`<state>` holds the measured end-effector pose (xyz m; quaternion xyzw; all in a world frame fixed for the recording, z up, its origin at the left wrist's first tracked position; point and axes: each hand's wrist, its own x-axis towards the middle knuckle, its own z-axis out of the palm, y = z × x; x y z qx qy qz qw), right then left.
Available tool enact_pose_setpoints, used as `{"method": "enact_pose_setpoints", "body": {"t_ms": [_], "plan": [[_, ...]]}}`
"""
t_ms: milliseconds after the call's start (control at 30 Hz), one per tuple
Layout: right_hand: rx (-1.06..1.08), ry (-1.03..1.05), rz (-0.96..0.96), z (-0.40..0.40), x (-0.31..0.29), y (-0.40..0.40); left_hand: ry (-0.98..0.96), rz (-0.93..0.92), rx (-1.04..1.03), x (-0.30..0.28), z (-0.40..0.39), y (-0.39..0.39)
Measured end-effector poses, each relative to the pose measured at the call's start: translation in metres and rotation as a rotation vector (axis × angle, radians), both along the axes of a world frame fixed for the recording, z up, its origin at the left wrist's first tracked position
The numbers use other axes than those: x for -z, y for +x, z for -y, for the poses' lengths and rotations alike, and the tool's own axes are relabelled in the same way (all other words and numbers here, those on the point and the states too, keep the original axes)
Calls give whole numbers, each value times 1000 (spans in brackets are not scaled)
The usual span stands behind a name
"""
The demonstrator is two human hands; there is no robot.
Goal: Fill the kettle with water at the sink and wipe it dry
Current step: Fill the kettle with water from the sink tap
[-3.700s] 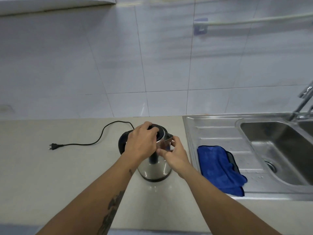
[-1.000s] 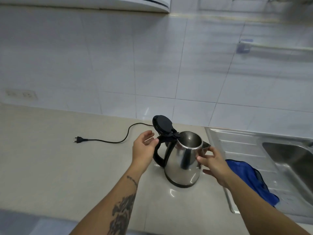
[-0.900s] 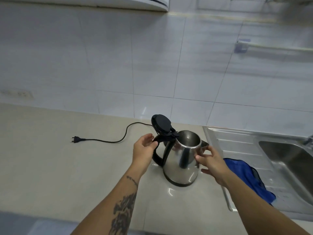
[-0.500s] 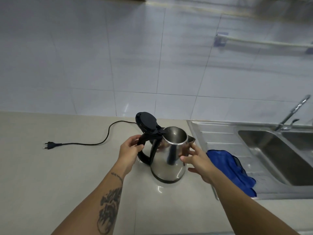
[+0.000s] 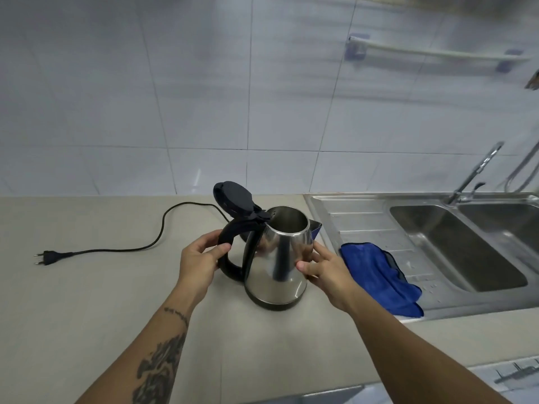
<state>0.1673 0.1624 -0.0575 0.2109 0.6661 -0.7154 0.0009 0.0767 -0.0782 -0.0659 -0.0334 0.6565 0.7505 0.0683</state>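
A steel kettle [image 5: 277, 263] with a black handle stands on the beige counter, its black lid [image 5: 233, 201] flipped up and the inside showing. My left hand [image 5: 201, 258] curls around the black handle. My right hand [image 5: 323, 269] rests its fingers and thumb against the kettle's right side. A blue cloth [image 5: 379, 278] lies on the steel drainboard [image 5: 364, 220], just right of the kettle. The sink basin [image 5: 455, 246] and its tap [image 5: 475, 173] are further right.
A black power cord [image 5: 163, 228] runs left across the counter [image 5: 87, 301] to a plug [image 5: 48, 256]. A second basin [image 5: 507, 223] sits at the far right. White tiled wall behind, with a towel rail [image 5: 431, 52] high on the right.
The lid, shut 3.7 s ago under my left hand, now stands up. My left hand has closed around the handle in the last second. The view has swung right, showing the sink.
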Motion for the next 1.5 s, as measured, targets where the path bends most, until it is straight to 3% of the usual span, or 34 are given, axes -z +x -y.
{"method": "enact_pose_setpoints", "body": {"t_ms": [367,933,1033,1167,1500], "plan": [[-2,108,-275,-80,-28,36,61,-106,9,-44,-74,38],[82,216,-334,-329,-69,117,-211,-372,33,-81,-350,115],[114,237,-312,-361,-65,120,-232,-368,58,-78,-388,114],[162,197,-283,-396,-59,115,-90,-266,106,-76,-425,103],[174,164,-165,-498,-40,99,-103,-81,524,-70,-505,55]]}}
